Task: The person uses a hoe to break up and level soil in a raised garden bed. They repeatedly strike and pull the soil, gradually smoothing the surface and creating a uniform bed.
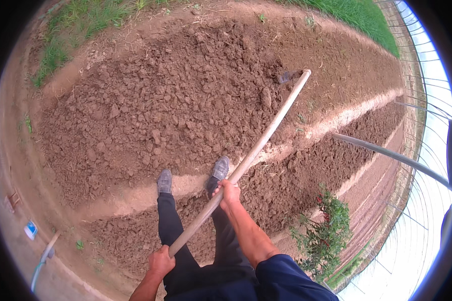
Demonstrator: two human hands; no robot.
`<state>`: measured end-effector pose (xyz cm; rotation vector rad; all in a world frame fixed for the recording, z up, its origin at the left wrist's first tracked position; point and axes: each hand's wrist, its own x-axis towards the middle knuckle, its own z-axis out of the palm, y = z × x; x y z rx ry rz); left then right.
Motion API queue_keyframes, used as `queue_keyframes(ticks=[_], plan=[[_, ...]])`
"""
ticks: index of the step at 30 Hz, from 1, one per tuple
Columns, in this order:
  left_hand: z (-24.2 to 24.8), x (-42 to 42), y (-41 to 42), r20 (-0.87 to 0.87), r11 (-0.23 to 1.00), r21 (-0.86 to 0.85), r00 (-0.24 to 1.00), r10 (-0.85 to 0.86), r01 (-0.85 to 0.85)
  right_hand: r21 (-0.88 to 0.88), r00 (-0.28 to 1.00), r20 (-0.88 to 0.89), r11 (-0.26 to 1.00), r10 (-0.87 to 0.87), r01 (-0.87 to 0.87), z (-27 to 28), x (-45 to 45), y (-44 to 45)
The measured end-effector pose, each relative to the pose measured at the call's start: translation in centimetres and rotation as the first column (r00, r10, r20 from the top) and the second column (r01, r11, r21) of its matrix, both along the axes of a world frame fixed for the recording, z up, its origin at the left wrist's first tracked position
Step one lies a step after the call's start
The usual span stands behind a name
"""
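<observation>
My left hand grips the lower end of a long wooden hoe handle. Farther up the same shaft, my right hand is closed around it. The handle slants up and to the right, away from my body. At its far end the metal hoe blade meets the ground, partly hidden by soil. Broken, clumpy soil spreads left of the blade, and smoother unturned soil lies to its right. My shoes are on or beside a pale earth ridge.
A metal pole rises at the right, near a pepper plant with red fruits. Green grass borders the far side. At the lower left are a blue-and-white container and a hose. A greenhouse frame curves along the right.
</observation>
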<state>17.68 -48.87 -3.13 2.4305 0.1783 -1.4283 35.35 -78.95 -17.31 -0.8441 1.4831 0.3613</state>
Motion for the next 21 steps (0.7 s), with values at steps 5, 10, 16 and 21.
queue_keyframes(ticks=[5,10,16,21], plan=[[0.1,-1.9,2.4,-0.048,0.998,-0.037,0.998,0.049,-0.051,0.073,0.997,0.025,0.995,-0.075,0.073,3.0,-1.5,-0.1],[2.7,-0.3,4.3,-0.232,0.994,-0.038,0.969,0.088,-0.100,-0.005,0.984,0.162,0.997,-0.076,0.077,-0.2,1.5,-4.8],[6.3,-4.0,8.2,-0.242,0.997,-0.018,0.968,0.069,-0.076,-0.022,0.997,-0.050,0.998,-0.055,0.054,-0.1,-2.7,0.4],[7.6,-6.2,11.1,-0.162,0.997,0.078,0.987,0.011,0.001,0.060,0.992,-0.053,0.992,-0.111,0.114,0.2,-4.4,1.6]])
